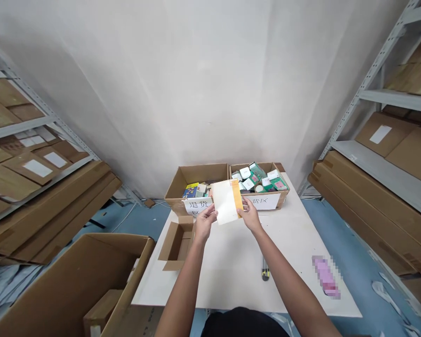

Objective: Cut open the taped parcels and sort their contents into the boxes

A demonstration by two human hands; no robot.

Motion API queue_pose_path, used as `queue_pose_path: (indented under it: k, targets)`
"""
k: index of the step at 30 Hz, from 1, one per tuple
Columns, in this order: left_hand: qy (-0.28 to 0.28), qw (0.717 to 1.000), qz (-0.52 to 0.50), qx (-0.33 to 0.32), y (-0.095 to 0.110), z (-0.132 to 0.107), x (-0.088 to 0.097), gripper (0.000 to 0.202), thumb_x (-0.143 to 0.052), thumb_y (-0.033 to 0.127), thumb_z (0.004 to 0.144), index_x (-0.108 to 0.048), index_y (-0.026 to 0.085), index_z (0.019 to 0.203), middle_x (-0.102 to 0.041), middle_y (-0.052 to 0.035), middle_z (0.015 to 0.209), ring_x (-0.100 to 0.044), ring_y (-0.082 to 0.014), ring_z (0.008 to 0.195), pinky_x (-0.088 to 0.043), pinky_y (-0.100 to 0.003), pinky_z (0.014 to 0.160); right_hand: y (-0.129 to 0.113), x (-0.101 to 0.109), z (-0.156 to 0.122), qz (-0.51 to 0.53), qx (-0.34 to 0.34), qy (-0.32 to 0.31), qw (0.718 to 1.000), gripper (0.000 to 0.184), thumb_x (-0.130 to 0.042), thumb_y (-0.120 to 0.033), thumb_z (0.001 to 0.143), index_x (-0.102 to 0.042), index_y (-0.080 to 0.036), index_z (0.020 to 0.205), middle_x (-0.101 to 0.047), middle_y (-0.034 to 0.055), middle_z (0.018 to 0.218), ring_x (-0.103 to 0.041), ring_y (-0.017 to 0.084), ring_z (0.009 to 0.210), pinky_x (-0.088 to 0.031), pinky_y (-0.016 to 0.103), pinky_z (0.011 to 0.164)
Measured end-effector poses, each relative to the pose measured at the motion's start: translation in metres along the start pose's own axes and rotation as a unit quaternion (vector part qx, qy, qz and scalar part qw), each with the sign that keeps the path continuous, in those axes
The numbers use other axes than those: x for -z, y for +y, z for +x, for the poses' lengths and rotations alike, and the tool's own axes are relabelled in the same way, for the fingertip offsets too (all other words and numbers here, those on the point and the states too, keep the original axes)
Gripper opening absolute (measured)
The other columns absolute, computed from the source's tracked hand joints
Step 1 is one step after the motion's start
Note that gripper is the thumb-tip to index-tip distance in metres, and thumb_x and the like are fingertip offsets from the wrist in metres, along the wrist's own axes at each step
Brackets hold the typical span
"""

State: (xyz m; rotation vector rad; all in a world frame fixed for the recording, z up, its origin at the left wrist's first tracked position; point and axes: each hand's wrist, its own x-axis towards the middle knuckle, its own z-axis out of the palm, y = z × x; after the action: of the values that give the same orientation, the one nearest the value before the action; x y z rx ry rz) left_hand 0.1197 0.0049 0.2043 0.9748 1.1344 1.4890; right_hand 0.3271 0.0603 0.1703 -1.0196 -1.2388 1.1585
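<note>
In the middle of the frame I hold a flat pale packet (225, 203) with an orange-yellow band along its right side; my left hand (205, 222) pinches its left edge between thumb and fingers, and my right hand (250, 214) pinches the right edge, at the band; the packet is raised in front of two cartons, and the marks on its band are too small for me to read.

On the left carton (175, 187) a white paper sign (198, 204) shows handwritten 退货, with a part of 区 below; on the right carton (283, 198) another sign (264, 201) shows 货区, its beginning being hidden; this right carton is full of small green and white boxes (271, 174), whose print I cannot read.

The white worktop (231, 271) carries also a small open carton (168, 240) at centre left, a yellow and black cutter (265, 274) at lower centre, and a pixelated pink object (325, 276) at lower right; a large open carton (73, 267) stands at lower left; shelves with brown cartons line both sides, some bearing white labels (38, 167), not legible; behind is a pale wall (210, 93), and the floor (315, 217) is blue.
</note>
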Motion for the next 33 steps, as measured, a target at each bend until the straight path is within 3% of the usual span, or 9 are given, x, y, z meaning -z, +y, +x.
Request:
queue_pose_path:
  k: [4, 10, 15, 18, 21, 24, 27, 30, 33]
  targets:
    - [0.036, 0.999, 0.017, 0.017, 0.000, 0.024, 0.036, 0.067, -0.092, 0.044, 0.066, -0.077, 0.016, 0.125, -0.080, -0.0107, 0.115, -0.075, -0.0265, 0.101, -0.064, -0.041, 0.090, 0.009, -0.030, 0.015, 0.056, -0.047, -0.031, 0.997, 0.057, -0.077, -0.038, 0.074, -0.065, -0.022, 0.127, -0.076, 0.0079, 0.105, -0.073, 0.023, 0.088, -0.061, 0.038, 0.082]
    - [0.045, 0.998, 0.033, 0.035, -0.008, 0.072, 0.112, 0.068, -0.092, 0.047, 0.064, -0.078, 0.018, 0.125, -0.081, -0.0099, 0.115, -0.075, -0.0271, 0.098, -0.066, -0.042, 0.084, 0.024, -0.089, 0.047, 0.040, -0.059, -0.069, 0.995, 0.055, -0.074, -0.036, 0.074, -0.066, -0.022, 0.127, -0.076, 0.0070, 0.104, -0.073, 0.023, 0.090, -0.059, 0.037, 0.083]
    - [0.077, 0.995, 0.061, -0.011, 0.015, 0.135, 0.181, 0.064, -0.086, 0.042, 0.075, -0.073, 0.017, 0.132, -0.076, -0.0138, 0.127, -0.071, -0.0327, 0.117, -0.059, -0.050, 0.101, 0.036, -0.170, 0.108, 0.011, -0.025, -0.085, 0.996, 0.058, -0.070, -0.037, 0.075, -0.066, -0.023, 0.131, -0.075, 0.0082, 0.110, -0.071, 0.024, 0.100, -0.058, 0.039, 0.089]
    - [0.145, 0.981, 0.126, -0.041, 0.037, 0.174, 0.219, 0.058, -0.079, 0.033, 0.084, -0.068, 0.018, 0.139, -0.066, -0.0143, 0.145, -0.061, -0.0314, 0.135, -0.047, -0.049, 0.118, 0.040, -0.222, 0.144, -0.021, -0.006, -0.037, 0.999, 0.061, -0.066, -0.040, 0.078, -0.063, -0.023, 0.137, -0.072, 0.0104, 0.119, -0.068, 0.024, 0.106, -0.056, 0.041, 0.095]
    - [0.164, 0.972, 0.156, -0.058, 0.043, 0.189, 0.252, 0.061, -0.073, 0.031, 0.089, -0.060, 0.020, 0.148, -0.056, -0.0134, 0.155, -0.058, -0.0299, 0.138, -0.045, -0.046, 0.120, 0.050, -0.251, 0.156, -0.043, -0.010, -0.004, 0.999, 0.063, -0.066, -0.042, 0.079, -0.061, -0.023, 0.139, -0.068, 0.0128, 0.128, -0.066, 0.026, 0.114, -0.054, 0.043, 0.101]
    - [0.154, 0.969, 0.180, -0.072, 0.026, 0.177, 0.274, 0.058, -0.072, 0.035, 0.090, -0.062, 0.022, 0.146, -0.061, -0.0122, 0.151, -0.061, -0.0298, 0.135, -0.048, -0.046, 0.116, 0.066, -0.253, 0.143, -0.052, -0.024, -0.002, 0.998, 0.064, -0.067, -0.042, 0.079, -0.061, -0.024, 0.140, -0.066, 0.0130, 0.133, -0.065, 0.028, 0.118, -0.053, 0.045, 0.103]
    - [0.165, 0.964, 0.199, -0.056, -0.003, 0.153, 0.283, 0.052, -0.070, 0.034, 0.090, -0.066, 0.022, 0.140, -0.065, -0.0120, 0.145, -0.064, -0.0285, 0.129, -0.049, -0.046, 0.115, 0.082, -0.237, 0.118, -0.075, -0.033, 0.002, 0.997, 0.064, -0.067, -0.042, 0.079, -0.062, -0.023, 0.139, -0.065, 0.0142, 0.136, -0.065, 0.029, 0.119, -0.054, 0.046, 0.102]
    - [0.157, 0.967, 0.198, -0.030, -0.027, 0.133, 0.277, 0.050, -0.068, 0.032, 0.089, -0.067, 0.024, 0.138, -0.067, -0.0112, 0.143, -0.066, -0.0265, 0.125, -0.050, -0.044, 0.113, 0.093, -0.213, 0.093, -0.102, -0.033, 0.006, 0.994, 0.062, -0.066, -0.042, 0.079, -0.064, -0.024, 0.139, -0.063, 0.0144, 0.142, -0.063, 0.030, 0.123, -0.056, 0.046, 0.100]
    - [0.130, 0.972, 0.195, -0.005, -0.043, 0.118, 0.258, 0.051, -0.069, 0.032, 0.087, -0.067, 0.025, 0.138, -0.066, -0.0103, 0.143, -0.066, -0.0257, 0.125, -0.052, -0.042, 0.111, 0.098, -0.184, 0.071, -0.133, -0.035, 0.007, 0.991, 0.060, -0.066, -0.039, 0.079, -0.067, -0.025, 0.137, -0.062, 0.0126, 0.143, -0.061, 0.030, 0.126, -0.056, 0.046, 0.099]
